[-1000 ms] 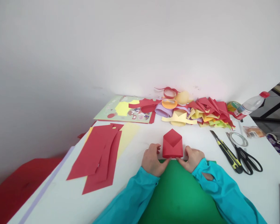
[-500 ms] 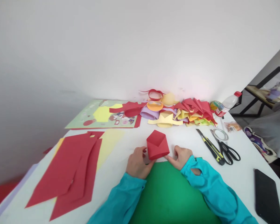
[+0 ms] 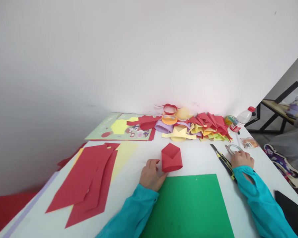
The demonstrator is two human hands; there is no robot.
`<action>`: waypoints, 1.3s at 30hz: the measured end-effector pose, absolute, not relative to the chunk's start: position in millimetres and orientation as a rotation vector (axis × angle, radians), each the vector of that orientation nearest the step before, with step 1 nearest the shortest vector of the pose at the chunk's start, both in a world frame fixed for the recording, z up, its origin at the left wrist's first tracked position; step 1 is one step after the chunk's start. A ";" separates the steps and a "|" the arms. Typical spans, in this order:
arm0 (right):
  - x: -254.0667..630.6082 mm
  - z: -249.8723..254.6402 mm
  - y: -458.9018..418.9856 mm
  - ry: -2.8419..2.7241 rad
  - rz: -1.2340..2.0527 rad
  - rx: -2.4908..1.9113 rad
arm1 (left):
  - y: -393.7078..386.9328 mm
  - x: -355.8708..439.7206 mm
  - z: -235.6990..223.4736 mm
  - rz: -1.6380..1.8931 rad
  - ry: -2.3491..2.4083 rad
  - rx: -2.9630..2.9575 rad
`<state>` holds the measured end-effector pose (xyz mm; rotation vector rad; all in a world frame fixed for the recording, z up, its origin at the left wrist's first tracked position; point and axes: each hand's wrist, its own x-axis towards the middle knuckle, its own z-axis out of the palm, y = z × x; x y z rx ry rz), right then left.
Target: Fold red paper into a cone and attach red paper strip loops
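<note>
A folded red paper piece (image 3: 172, 160) with a pointed top and rounded lower edge stands on the white table. My left hand (image 3: 151, 175) is beside its lower left, fingers curved and apart, the thumb near its bottom edge. A green sheet (image 3: 188, 201) lies in front of it. At the right, my right hand (image 3: 242, 160) is palm down at the tape roll (image 3: 234, 148), covering most of the scissors (image 3: 227, 148). Its fingertips are hidden, so I cannot tell whether it grips the tape or the scissors. A yellow-black utility knife (image 3: 223, 160) lies beside it.
Red sheets (image 3: 81, 178) lie at left. Behind them is a printed green board (image 3: 99, 130). Paper crowns (image 3: 180, 132) and folded red papers (image 3: 210, 122) are piled along the wall. A plastic bottle (image 3: 242, 119) and a black phone-like slab (image 3: 289, 208) are at right.
My right hand has left the folded red paper and moved right, over the scissors and tape roll. My left hand stays beside the paper. The view has shifted slightly.
</note>
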<state>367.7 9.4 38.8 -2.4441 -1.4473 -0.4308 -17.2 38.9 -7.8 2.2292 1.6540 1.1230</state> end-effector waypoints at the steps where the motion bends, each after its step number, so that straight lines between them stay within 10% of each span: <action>1: 369.5 38.8 8.5 -1.450 -0.412 -2.445 | 39.0 -15.7 -7.8 1.139 1.672 2.227; 10: 311.5 79.3 1.4 -1.689 -0.067 -1.988 | 22.4 -19.9 26.2 1.730 1.267 2.259; 16: 233.3 130.5 -6.0 -1.638 0.869 -0.969 | -1.0 0.2 110.7 1.684 0.838 2.062; 31: 175.9 135.1 10.8 -2.032 0.131 -0.924 | 36.0 31.2 130.5 1.248 0.666 0.938; 39: 178.8 134.1 13.3 -1.797 0.451 -1.014 | 35.6 34.2 124.5 1.154 0.681 1.100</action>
